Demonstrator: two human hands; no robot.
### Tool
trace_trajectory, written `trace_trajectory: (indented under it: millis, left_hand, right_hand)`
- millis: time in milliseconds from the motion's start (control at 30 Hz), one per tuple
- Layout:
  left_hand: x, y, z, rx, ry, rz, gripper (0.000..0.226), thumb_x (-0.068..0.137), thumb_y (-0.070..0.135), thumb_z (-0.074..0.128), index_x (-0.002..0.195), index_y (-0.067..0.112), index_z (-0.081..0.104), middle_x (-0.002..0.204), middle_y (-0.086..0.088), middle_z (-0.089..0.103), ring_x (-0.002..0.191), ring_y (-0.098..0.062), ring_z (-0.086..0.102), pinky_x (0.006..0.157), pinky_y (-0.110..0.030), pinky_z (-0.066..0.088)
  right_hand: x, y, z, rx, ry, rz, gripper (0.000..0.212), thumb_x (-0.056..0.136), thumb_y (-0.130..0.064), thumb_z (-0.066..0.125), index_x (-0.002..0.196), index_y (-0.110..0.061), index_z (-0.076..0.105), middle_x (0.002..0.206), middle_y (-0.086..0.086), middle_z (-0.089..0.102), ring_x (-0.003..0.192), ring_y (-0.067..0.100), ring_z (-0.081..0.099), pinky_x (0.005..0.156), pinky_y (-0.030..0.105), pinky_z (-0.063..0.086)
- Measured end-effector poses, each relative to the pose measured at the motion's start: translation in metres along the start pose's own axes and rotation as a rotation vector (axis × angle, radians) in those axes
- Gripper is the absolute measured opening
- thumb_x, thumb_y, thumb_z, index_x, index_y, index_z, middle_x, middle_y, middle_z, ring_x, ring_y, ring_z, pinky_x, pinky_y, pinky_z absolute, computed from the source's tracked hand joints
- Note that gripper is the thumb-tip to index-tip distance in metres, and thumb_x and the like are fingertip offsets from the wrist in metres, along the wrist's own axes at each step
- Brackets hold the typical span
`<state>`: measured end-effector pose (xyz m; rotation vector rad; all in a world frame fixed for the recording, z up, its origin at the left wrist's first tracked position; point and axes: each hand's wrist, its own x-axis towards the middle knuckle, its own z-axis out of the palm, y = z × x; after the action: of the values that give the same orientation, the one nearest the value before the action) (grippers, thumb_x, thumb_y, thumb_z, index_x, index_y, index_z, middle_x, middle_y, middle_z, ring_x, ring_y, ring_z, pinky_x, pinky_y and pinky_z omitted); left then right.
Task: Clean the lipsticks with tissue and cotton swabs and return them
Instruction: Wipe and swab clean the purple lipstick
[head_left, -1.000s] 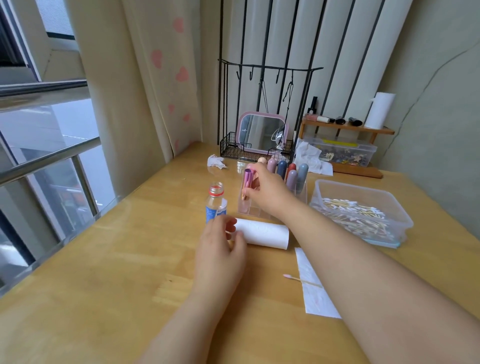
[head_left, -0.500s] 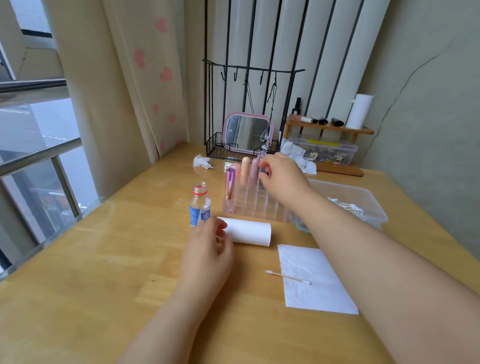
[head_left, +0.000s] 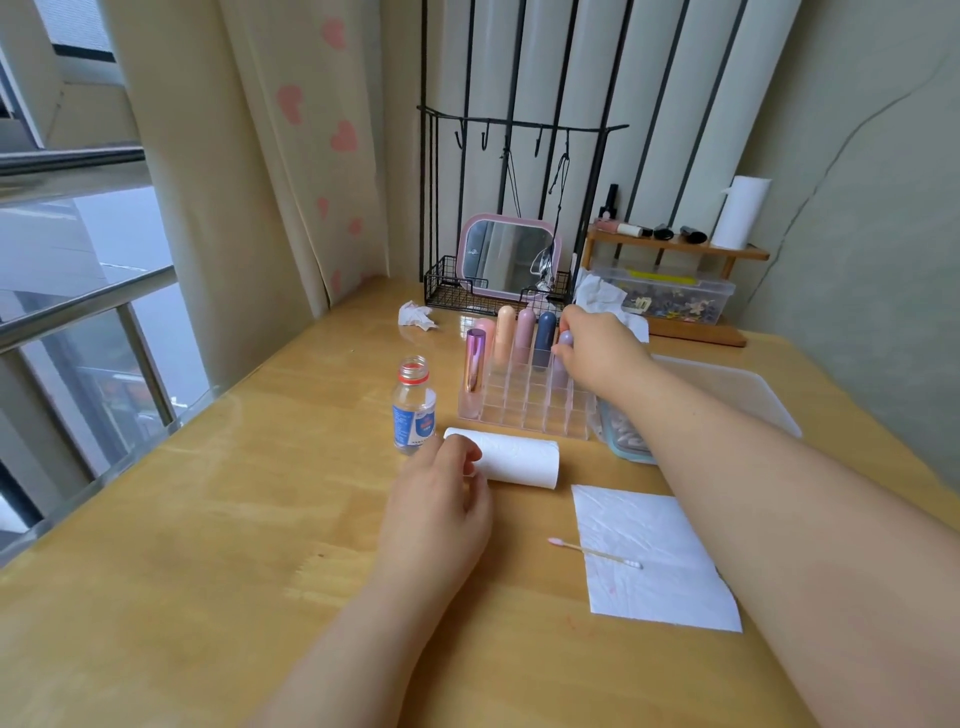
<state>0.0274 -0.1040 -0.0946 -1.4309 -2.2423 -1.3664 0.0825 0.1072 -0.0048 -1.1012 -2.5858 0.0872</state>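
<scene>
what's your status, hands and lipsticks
Right hand pinching lilac lipstick in the clear organizer. Left hand resting on tissue roll. Metallic purple lipstick racked. Nothing blocking.

Wooden table (head_left: 208, 519) beside curtained window (head_left: 104, 249)

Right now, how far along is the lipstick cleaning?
Looks done: metallic purple lipstick stands back in the clear acrylic organizer; the pink-tipped cotton swab lies on the flat white tissue sheet, which shows faint pink marks. In hand: right hand grips a lilac lipstick in the rack; left hand touches the white tissue roll. Left: the other pastel lipsticks, state unclear.
</scene>
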Motion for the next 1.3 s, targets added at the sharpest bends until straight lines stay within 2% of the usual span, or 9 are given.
trace_trajectory:
  millis: [200,333,433,500,600,800,1067,1200,1300]
  left_hand:
    - [-0.001,0.002,-0.001,-0.014,-0.002,0.0,0.013,0.085,0.006,0.059,0.098,0.008,0.06,0.087,0.0,0.057,0.08,-0.022,0.056,0.066,-0.031,0.042]
    - [-0.002,0.015,-0.005,-0.059,-0.001,0.054,0.014,0.087,0.011,0.061,0.101,0.011,0.059,0.091,0.008,0.055,0.083,-0.015,0.056,0.066,-0.017,0.032]
    - [-0.009,0.038,-0.012,-0.25,-0.07,0.051,0.024,0.091,0.026,0.059,0.114,0.021,0.055,0.104,0.015,0.057,0.093,0.0,0.052,0.074,-0.009,0.039]
    - [-0.014,0.052,-0.015,-0.396,-0.201,0.03,0.029,0.09,0.032,0.058,0.118,0.026,0.053,0.111,0.02,0.058,0.098,0.006,0.053,0.078,-0.014,0.045]
    - [-0.024,0.065,-0.014,-0.464,-0.367,0.098,0.006,0.093,0.029,0.056,0.099,0.03,0.058,0.085,0.022,0.061,0.078,0.004,0.055,0.071,-0.014,0.044]
    - [-0.036,0.066,-0.006,-0.406,-0.486,0.145,0.026,0.083,0.044,0.05,0.094,0.023,0.063,0.077,0.008,0.061,0.07,-0.006,0.055,0.07,-0.029,0.047]
    - [-0.04,0.068,-0.003,-0.367,-0.572,0.191,0.013,0.085,0.039,0.051,0.092,0.035,0.061,0.078,0.02,0.062,0.069,-0.004,0.054,0.063,-0.015,0.04]
    - [-0.034,0.063,-0.007,-0.392,-0.533,0.125,0.017,0.083,0.041,0.05,0.088,0.03,0.062,0.075,0.011,0.064,0.065,-0.003,0.054,0.061,-0.015,0.039]
    - [-0.032,0.059,-0.006,-0.516,-0.484,0.003,0.023,0.081,0.042,0.053,0.092,0.025,0.064,0.086,0.004,0.07,0.082,-0.013,0.065,0.076,-0.028,0.049]
  right_hand:
    - [-0.016,-0.006,-0.042,0.083,0.104,-0.077,0.016,0.096,-0.02,0.048,0.108,-0.01,0.049,0.102,0.013,0.059,0.086,0.024,0.054,0.068,0.032,0.042]
    - [-0.068,-0.015,-0.072,0.223,0.165,-0.117,0.011,0.093,-0.024,0.054,0.103,-0.019,0.052,0.088,-0.001,0.057,0.074,0.013,0.051,0.056,0.023,0.036]
    - [-0.121,-0.018,-0.08,0.304,0.102,-0.122,0.01,0.089,-0.026,0.061,0.095,-0.026,0.054,0.076,-0.007,0.058,0.068,0.009,0.052,0.063,0.025,0.042]
    - [-0.153,-0.017,-0.081,0.369,0.061,-0.125,0.01,0.086,-0.027,0.065,0.09,-0.029,0.056,0.075,-0.007,0.06,0.065,0.006,0.052,0.064,0.02,0.044]
    - [-0.186,-0.013,-0.08,0.464,0.019,-0.107,0.013,0.084,-0.027,0.067,0.085,-0.031,0.055,0.074,-0.008,0.061,0.066,0.002,0.053,0.065,0.017,0.045]
    - [-0.218,0.01,-0.061,0.645,-0.018,0.009,0.012,0.083,-0.031,0.068,0.081,-0.027,0.057,0.067,-0.007,0.057,0.052,0.003,0.043,0.057,0.022,0.042]
    - [-0.231,0.026,-0.048,0.609,-0.05,-0.004,0.012,0.089,-0.034,0.06,0.082,-0.026,0.066,0.071,0.005,0.064,0.06,0.01,0.05,0.058,0.023,0.042]
    - [-0.221,0.042,-0.064,0.901,0.138,0.11,0.013,0.092,-0.024,0.056,0.083,-0.023,0.065,0.065,-0.011,0.067,0.058,0.002,0.055,0.054,0.021,0.043]
    - [-0.219,0.056,-0.064,1.091,0.186,0.209,0.002,0.088,-0.016,0.062,0.088,-0.014,0.064,0.073,-0.004,0.072,0.061,0.003,0.06,0.055,0.019,0.046]
